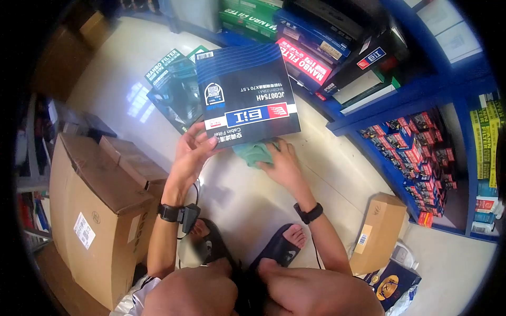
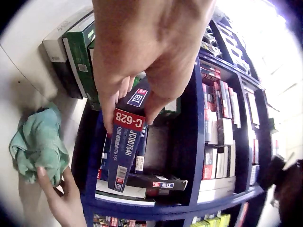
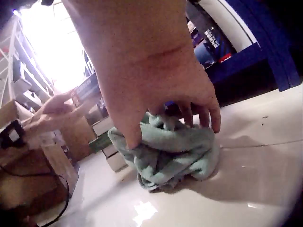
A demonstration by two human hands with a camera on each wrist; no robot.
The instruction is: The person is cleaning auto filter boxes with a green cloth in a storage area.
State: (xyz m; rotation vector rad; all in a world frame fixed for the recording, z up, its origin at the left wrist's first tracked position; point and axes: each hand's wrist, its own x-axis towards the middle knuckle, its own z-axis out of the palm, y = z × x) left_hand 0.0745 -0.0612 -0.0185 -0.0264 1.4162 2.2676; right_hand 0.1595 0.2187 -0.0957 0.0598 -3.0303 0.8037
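The left hand grips the lower left corner of a dark blue cabin filter box, held up above the floor. In the left wrist view, the left hand pinches that box between thumb and fingers, its narrow side with a red C-628 label showing. The right hand has its bent fingers on a crumpled green cloth, just below the box. In the right wrist view, the right hand holds the cloth from above, against the pale floor.
Blue shelving with filter boxes runs along the right. More filter boxes are on the floor behind the held box. Large cardboard cartons stand at left, and a smaller carton at right. Sandalled feet are below the hands.
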